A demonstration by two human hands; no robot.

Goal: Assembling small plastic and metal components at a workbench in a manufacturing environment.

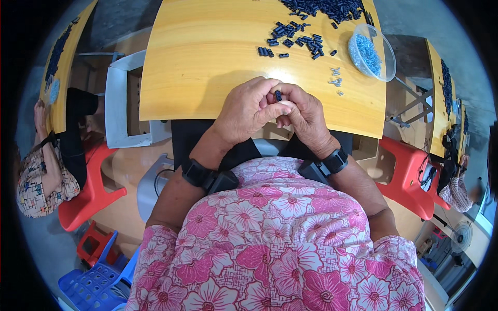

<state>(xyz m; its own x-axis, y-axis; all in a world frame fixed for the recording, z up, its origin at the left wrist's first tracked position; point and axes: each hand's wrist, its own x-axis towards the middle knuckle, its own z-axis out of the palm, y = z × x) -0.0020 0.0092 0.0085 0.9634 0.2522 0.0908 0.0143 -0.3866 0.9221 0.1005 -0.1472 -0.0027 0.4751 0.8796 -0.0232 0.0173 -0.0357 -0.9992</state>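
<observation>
Over the near edge of the wooden table (207,62), my two hands meet at the fingertips around a small dark blue-black plastic piece (278,96) with round bumps or holes along it. My left hand (245,110) is closed, its thumb and fingers pinching at the piece from the left. Closed as well, my right hand (307,109) grips it from the right, thumb against the left thumb. The fingers hide part of the piece. Just beyond them lie loose dark pieces (284,55) of like shape, and a few small clear bits (336,82) are to the right.
A clear round bowl (389,61) of small light-blue transparent parts (365,54) stands near the table's right edge. A heap of dark pieces (327,7) covers the far end. Red chairs (407,179) and a white open box (118,103) flank me. Other people (49,176) sit at side tables.
</observation>
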